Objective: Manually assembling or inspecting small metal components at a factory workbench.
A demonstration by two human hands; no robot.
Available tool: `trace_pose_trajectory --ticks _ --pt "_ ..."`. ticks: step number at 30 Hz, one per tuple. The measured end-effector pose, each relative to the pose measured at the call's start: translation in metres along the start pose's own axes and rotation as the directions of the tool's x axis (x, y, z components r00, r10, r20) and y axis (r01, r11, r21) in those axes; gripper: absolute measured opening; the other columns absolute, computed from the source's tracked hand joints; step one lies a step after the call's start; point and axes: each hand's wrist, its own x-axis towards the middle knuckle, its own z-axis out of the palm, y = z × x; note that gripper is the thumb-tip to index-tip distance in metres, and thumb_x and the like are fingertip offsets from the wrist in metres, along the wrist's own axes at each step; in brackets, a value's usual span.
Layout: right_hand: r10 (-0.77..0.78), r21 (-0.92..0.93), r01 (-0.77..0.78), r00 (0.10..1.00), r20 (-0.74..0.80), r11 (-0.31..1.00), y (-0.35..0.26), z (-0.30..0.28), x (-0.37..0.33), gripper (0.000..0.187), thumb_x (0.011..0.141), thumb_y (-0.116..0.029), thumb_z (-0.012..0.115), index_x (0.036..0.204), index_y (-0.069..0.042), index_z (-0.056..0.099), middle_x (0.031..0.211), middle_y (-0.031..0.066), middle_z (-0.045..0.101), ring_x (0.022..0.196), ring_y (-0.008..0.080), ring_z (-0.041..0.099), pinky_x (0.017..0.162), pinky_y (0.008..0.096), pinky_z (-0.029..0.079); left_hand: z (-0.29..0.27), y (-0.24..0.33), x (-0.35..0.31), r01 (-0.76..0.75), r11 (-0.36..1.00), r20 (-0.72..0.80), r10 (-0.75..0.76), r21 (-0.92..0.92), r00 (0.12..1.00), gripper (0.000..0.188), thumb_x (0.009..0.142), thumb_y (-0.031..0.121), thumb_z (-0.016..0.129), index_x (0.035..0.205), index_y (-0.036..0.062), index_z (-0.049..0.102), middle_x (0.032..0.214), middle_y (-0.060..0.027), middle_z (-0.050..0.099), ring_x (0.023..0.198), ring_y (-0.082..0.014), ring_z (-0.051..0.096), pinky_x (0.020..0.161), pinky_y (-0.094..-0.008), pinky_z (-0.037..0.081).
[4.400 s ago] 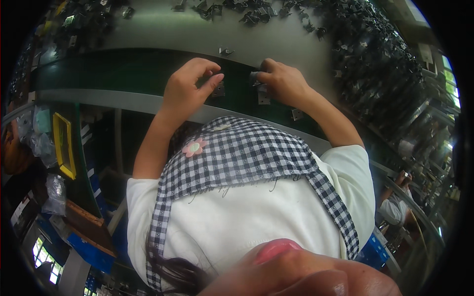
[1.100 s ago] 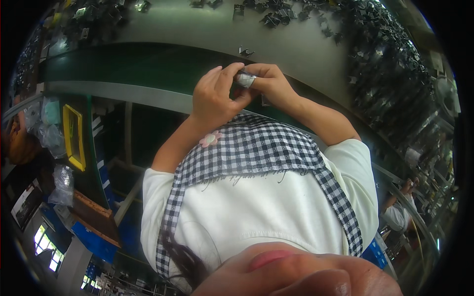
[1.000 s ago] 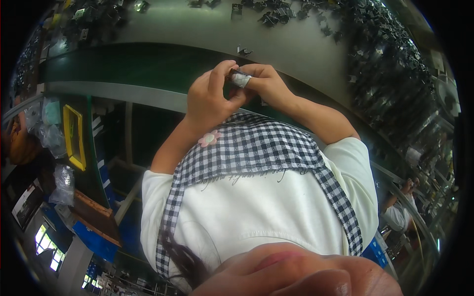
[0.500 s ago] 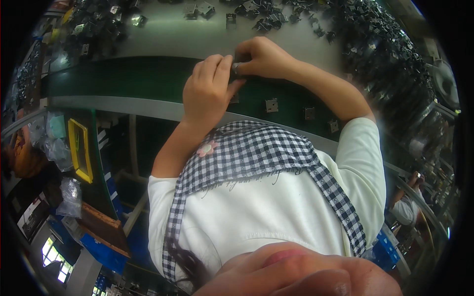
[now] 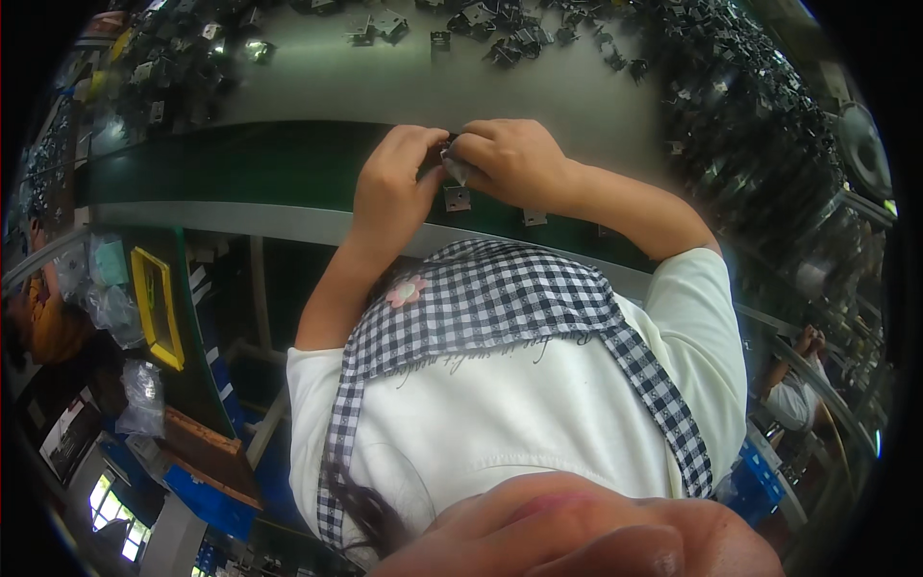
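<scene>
My left hand [image 5: 389,183] and my right hand [image 5: 519,159] meet over the green belt [image 5: 250,159], fingertips almost touching. Between them is a small dark metal piece [image 5: 445,147], mostly hidden by the fingers; both hands pinch at it. A shiny greyish bit [image 5: 455,171] shows at my right thumb, too small to tell what it is. Just below the fingers, a small square silver metal piece [image 5: 458,199] lies on the belt. A second such piece [image 5: 535,218] lies under my right forearm.
Past the belt, a grey metal tabletop [image 5: 317,82] carries loose dark metal pieces [image 5: 514,43], with a large heap [image 5: 750,125] at the right. A metal rail [image 5: 231,213] edges the belt on my side. A yellow frame [image 5: 156,308] stands at left; another person [image 5: 798,385] is at far right.
My right hand has come down nearer to me, and my left hand has dropped slightly, fingers now curled closer. The square metal pieces on the belt have shifted to the left.
</scene>
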Motion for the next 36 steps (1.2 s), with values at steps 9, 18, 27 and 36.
trace_pose_trajectory --ticks 9,18,27,36 --pt "-0.227 -0.110 0.218 0.970 -0.083 0.970 0.001 -0.023 -0.011 0.027 0.072 -0.019 0.067 0.097 -0.019 0.059 0.099 0.0059 0.054 0.082 0.0238 0.058 0.061 0.0331 0.051 -0.002 -0.013 -0.006 0.399 0.707 0.183 -0.364 -0.584 0.913 0.024 0.083 0.011 0.065 0.104 -0.0014 0.062 0.093 -0.0054 0.060 0.085 -0.0106 0.058 0.071 -0.0238 0.049" --pt "0.172 0.879 -0.126 0.984 0.051 0.459 0.004 0.006 -0.003 0.016 0.087 -0.017 0.061 0.098 -0.004 0.060 0.106 0.0053 0.053 0.095 0.0139 0.057 0.071 0.0274 0.052 0.004 -0.005 -0.012 0.079 0.897 -0.047 -0.110 -0.435 0.993 0.028 0.086 0.015 0.061 0.109 -0.0004 0.060 0.091 -0.0082 0.058 0.082 -0.0177 0.056 0.071 -0.0262 0.045" --pt "0.420 0.834 -0.540 0.734 0.534 -0.116 0.020 -0.003 -0.035 0.029 0.081 -0.008 0.063 0.104 0.001 0.048 0.100 0.0107 0.056 0.082 0.0182 0.062 0.069 0.0271 0.054 0.023 -0.009 0.010 -0.211 0.901 0.174 0.294 -0.379 0.940 0.033 0.076 0.004 0.065 0.109 0.0041 0.063 0.090 -0.0098 0.057 0.079 -0.0222 0.055 0.068 -0.0301 0.048" --pt "0.427 0.863 -0.425 0.750 0.505 -0.275 0.031 -0.019 -0.053 0.024 0.083 -0.006 0.061 0.104 -0.004 0.050 0.095 0.0067 0.059 0.085 0.0159 0.063 0.069 0.0247 0.054 0.032 -0.011 0.048 -0.146 0.904 0.261 0.266 -0.401 0.928 0.035 0.082 0.005 0.059 0.118 0.0072 0.059 0.100 -0.0073 0.053 0.086 -0.0180 0.054 0.074 -0.0264 0.046"
